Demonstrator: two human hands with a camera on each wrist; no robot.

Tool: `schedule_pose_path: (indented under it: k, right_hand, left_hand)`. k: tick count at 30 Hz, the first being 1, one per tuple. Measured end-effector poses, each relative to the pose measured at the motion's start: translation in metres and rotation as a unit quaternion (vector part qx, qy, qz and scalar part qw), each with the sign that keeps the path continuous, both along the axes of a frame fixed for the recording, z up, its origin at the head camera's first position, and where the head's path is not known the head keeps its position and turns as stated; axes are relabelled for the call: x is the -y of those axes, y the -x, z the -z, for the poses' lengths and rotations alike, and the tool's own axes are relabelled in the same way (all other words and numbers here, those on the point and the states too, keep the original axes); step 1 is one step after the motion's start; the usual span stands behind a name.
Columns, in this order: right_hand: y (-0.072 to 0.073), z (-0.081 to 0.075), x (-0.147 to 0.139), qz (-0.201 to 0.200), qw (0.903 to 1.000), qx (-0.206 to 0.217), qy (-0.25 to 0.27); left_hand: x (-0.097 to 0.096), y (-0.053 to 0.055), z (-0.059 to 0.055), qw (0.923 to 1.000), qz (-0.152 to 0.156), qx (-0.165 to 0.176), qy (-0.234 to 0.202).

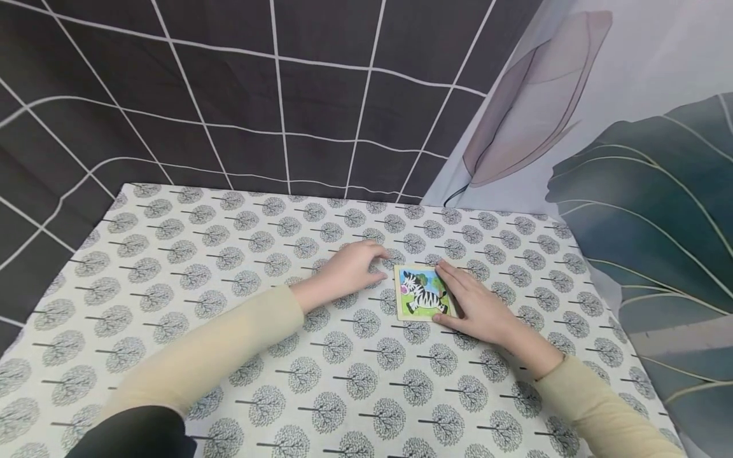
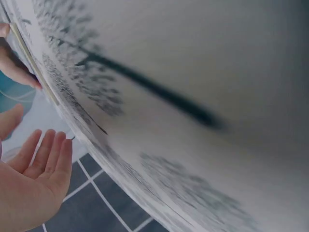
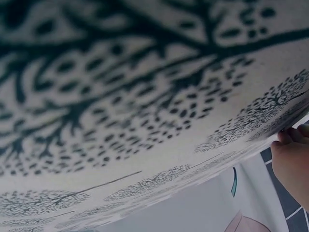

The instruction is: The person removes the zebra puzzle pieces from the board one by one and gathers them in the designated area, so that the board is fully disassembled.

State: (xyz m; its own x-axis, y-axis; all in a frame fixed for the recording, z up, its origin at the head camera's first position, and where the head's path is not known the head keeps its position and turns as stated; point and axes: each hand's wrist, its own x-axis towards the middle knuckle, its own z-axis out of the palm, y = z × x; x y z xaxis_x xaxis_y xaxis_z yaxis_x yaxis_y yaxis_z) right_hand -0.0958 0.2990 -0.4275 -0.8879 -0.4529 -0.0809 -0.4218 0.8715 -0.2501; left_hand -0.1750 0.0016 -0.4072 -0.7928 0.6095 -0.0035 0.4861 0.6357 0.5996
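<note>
A small square zebra puzzle board [image 1: 422, 294] with a pale rim lies flat on the patterned cloth. My right hand [image 1: 480, 310] holds its right side, thumb at the near edge and fingers over the far right corner. Just left of the board is my left hand [image 1: 350, 270], apart from it, thumb and fingers spread with nothing between them. In the left wrist view, the left hand [image 2: 38, 188] shows its palm and loosely bent fingers, and the board appears edge-on. The right wrist view catches only part of the right hand [image 3: 293, 162]; the board is hidden there.
A white cloth with grey tree prints [image 1: 321, 394] covers the table. Behind it hangs a dark curtain with a white grid [image 1: 229, 83]. A pale curtain with large leaf shapes [image 1: 647, 210] hangs along the right side.
</note>
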Motion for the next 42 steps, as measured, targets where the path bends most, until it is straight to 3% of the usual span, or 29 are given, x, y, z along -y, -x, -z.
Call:
schedule_pose_path:
  k: [6, 13, 25, 33, 42]
  right_hand:
    - [0.002, 0.001, -0.002, 0.0, 1.0, 0.007, 0.003]
    - [0.001, 0.001, -0.002, -0.001, 1.0, 0.006, 0.0]
    - [0.0, 0.002, -0.001, 0.0, 1.0, 0.0, 0.003]
    - [0.0, 0.003, -0.001, -0.002, 1.0, -0.001, 0.004]
    - [-0.001, 0.001, 0.0, -0.002, 1.0, 0.001, 0.005]
  left_hand:
    - [-0.02, 0.011, 0.003, 0.9997, 0.012, 0.015, -0.013]
    - [-0.035, 0.019, 0.004, 0.9978, 0.055, 0.032, -0.017]
    - [-0.045, 0.014, 0.006, 0.9934, 0.099, -0.04, 0.042]
    - [-0.046, 0.012, 0.006, 0.9927, 0.101, -0.049, 0.044]
    - [-0.048, 0.012, 0.009, 0.9968, 0.077, -0.017, 0.014]
